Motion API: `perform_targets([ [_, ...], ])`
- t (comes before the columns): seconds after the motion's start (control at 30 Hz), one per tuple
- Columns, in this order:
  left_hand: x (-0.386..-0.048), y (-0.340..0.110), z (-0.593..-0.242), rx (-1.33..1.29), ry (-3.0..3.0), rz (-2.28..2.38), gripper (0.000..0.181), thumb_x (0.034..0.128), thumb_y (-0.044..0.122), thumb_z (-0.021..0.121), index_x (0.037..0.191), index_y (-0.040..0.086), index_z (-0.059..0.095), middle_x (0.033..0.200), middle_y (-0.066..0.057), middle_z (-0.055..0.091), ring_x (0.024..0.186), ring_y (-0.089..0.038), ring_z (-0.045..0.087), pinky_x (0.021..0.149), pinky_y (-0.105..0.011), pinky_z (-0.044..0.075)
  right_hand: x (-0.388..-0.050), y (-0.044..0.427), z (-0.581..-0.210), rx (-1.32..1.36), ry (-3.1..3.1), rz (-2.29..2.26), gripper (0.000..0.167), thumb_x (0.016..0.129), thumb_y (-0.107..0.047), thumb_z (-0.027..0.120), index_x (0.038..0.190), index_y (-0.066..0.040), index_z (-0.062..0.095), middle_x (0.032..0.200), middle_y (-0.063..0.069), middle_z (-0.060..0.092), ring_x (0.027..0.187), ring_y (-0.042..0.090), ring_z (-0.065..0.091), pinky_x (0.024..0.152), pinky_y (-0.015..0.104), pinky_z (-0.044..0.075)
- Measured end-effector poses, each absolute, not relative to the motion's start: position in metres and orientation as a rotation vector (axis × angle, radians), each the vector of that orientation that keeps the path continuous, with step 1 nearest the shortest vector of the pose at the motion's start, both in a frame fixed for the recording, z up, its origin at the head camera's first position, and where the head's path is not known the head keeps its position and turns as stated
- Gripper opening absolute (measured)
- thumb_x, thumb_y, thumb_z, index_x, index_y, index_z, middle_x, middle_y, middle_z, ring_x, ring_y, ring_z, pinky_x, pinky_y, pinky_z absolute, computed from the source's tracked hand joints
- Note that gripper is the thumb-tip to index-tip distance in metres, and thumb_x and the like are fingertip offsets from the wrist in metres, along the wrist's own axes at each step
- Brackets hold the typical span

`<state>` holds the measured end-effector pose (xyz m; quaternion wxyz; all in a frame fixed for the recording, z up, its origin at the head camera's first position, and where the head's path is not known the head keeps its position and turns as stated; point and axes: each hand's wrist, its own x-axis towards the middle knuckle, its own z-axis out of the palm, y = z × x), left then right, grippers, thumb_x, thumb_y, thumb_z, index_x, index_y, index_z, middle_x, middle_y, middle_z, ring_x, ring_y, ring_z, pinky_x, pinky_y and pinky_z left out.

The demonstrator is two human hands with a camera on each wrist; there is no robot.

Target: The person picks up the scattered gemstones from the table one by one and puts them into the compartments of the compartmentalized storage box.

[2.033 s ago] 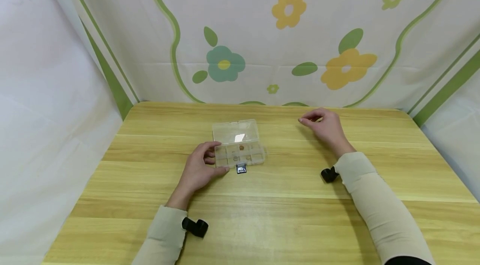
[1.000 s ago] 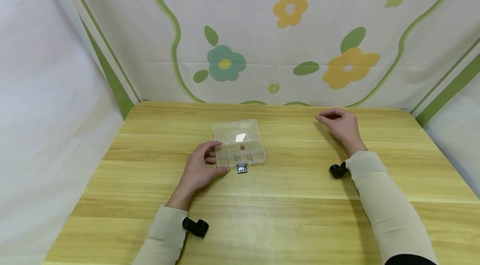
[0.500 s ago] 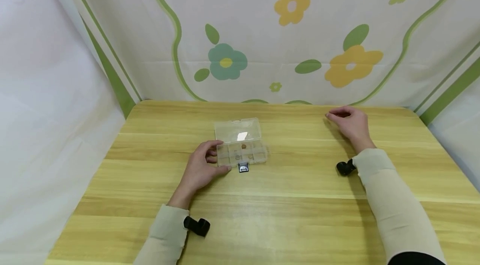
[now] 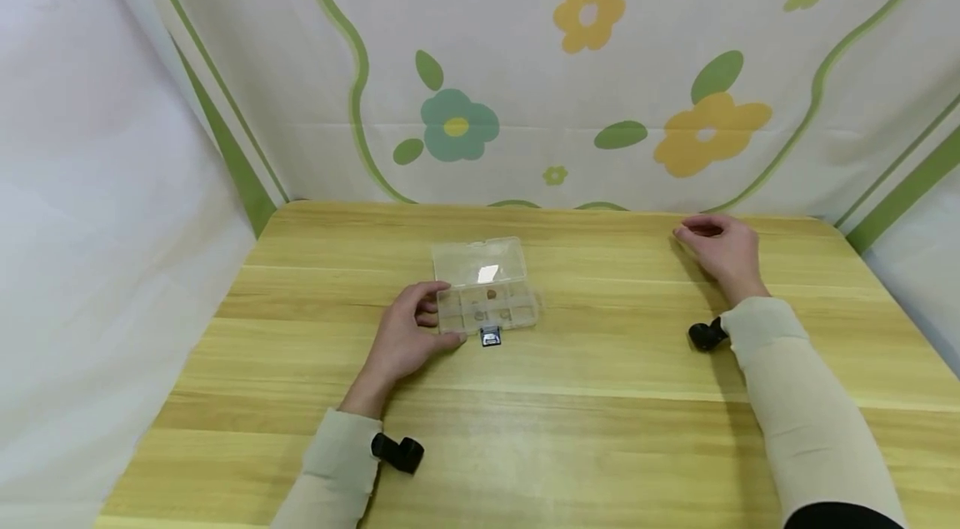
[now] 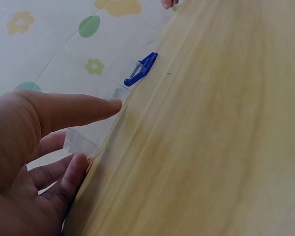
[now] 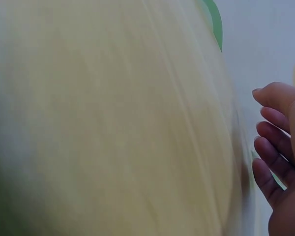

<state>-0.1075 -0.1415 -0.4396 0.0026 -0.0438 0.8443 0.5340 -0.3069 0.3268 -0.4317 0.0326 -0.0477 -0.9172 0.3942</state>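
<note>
A clear plastic compartment box (image 4: pixel 487 308) lies on the table, its clear lid (image 4: pixel 480 262) tipped back. A small brown piece (image 4: pixel 492 294) and a few paler bits, too small to name, sit in its compartments. A blue latch (image 5: pixel 141 70) sticks out from its front side. My left hand (image 4: pixel 405 337) holds the box's left end, thumb at the front edge and fingers round the far side. Well to the right of the box, my right hand (image 4: pixel 723 250) is near the table's back edge, thumb and forefinger together; anything between their tips is too small to make out.
The wooden table (image 4: pixel 570 446) ends at the back against a white cloth (image 4: pixel 517 37) printed with flowers. More white cloth (image 4: pixel 112 262) hangs on the left side. Black wrist cameras (image 4: pixel 397 452) are strapped to both sleeves.
My right hand has moved to the right along the back of the table, away from the box, with its fingertips still together. My left hand and the box have stayed in place.
</note>
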Motion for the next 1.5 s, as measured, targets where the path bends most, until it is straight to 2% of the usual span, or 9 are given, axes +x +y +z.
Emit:
perform_targets([
  [0.13,-0.108,-0.141,-0.440,-0.148,2.642,1.681,0.075,0.0773,0.007,0.096,0.145,0.012,0.064,0.128,-0.015,0.066,0.106,-0.028,0.067,0.095,-0.041,0.059,-0.311,0.333,-0.434,-0.194,-2.814,1.233,0.059,0.098,-0.048,0.076,0.140,-0.007,0.070,0.101,-0.025,0.064,0.085,-0.010,0.057,0.076,0.010,0.049],
  [0.47,-0.108,-0.141,-0.439,-0.147,2.649,1.682,0.075,0.0761,0.008,0.097,0.144,0.012,0.065,0.128,-0.015,0.067,0.106,-0.027,0.067,0.095,-0.042,0.059,-0.320,0.348,-0.433,-0.192,-2.807,1.169,0.058,0.099,-0.045,0.075,0.141,-0.006,0.069,0.096,-0.029,0.059,0.082,-0.016,0.053,0.076,0.007,0.047],
  [0.77,-0.108,-0.140,-0.442,-0.151,2.646,1.691,0.075,0.0761,0.009,0.098,0.143,0.013,0.065,0.128,-0.015,0.067,0.107,-0.027,0.067,0.094,-0.043,0.060,-0.329,0.354,-0.433,-0.191,-2.861,1.118,0.064,0.099,-0.051,0.073,0.143,-0.004,0.068,0.113,-0.009,0.067,0.080,-0.015,0.051,0.073,0.010,0.047],
  [0.93,-0.108,-0.140,-0.442,-0.155,2.643,1.704,0.074,0.0759,0.008,0.098,0.143,0.012,0.066,0.127,-0.015,0.067,0.106,-0.027,0.066,0.095,-0.043,0.060,-0.335,0.354,-0.433,-0.150,-2.880,1.033,0.060,0.102,-0.047,0.070,0.142,-0.002,0.068,0.126,0.015,0.072,0.078,-0.017,0.048,0.072,0.010,0.045],
  [1.03,-0.108,-0.141,-0.441,-0.158,2.647,1.697,0.074,0.0765,0.008,0.097,0.143,0.013,0.066,0.128,-0.014,0.067,0.106,-0.026,0.066,0.095,-0.043,0.059,-0.338,0.353,-0.434,-0.086,-2.886,0.950,0.056,0.103,-0.044,0.068,0.139,0.000,0.069,0.131,0.025,0.071,0.083,-0.009,0.053,0.075,0.015,0.045],
  [1.13,-0.108,-0.141,-0.440,-0.147,2.659,1.682,0.073,0.0766,0.009,0.097,0.142,0.013,0.066,0.128,-0.014,0.067,0.106,-0.026,0.066,0.095,-0.043,0.059,-0.341,0.351,-0.435,-0.025,-2.881,0.891,0.051,0.104,-0.039,0.067,0.135,0.001,0.070,0.129,0.029,0.070,0.094,0.013,0.063,0.080,0.024,0.047],
  [1.27,-0.108,-0.142,-0.440,-0.143,2.660,1.679,0.073,0.0767,0.009,0.097,0.142,0.013,0.066,0.128,-0.014,0.067,0.106,-0.026,0.066,0.094,-0.043,0.060,-0.345,0.349,-0.437,0.025,-2.872,0.850,0.045,0.106,-0.033,0.065,0.132,0.003,0.070,0.125,0.031,0.070,0.108,0.040,0.064,0.087,0.044,0.052],
  [1.4,-0.109,-0.142,-0.442,-0.152,2.649,1.687,0.073,0.0773,0.009,0.097,0.143,0.014,0.066,0.128,-0.013,0.067,0.107,-0.026,0.066,0.096,-0.044,0.060,-0.347,0.348,-0.436,0.052,-2.873,0.805,0.040,0.106,-0.028,0.063,0.129,0.003,0.071,0.123,0.032,0.070,0.110,0.046,0.064,0.093,0.059,0.051],
  [1.5,-0.108,-0.142,-0.441,-0.144,2.655,1.685,0.073,0.0768,0.009,0.097,0.143,0.013,0.066,0.128,-0.014,0.067,0.107,-0.026,0.066,0.095,-0.043,0.060,-0.348,0.346,-0.436,0.058,-2.875,0.785,0.037,0.106,-0.027,0.064,0.127,0.003,0.073,0.121,0.032,0.071,0.108,0.046,0.065,0.092,0.060,0.051],
])
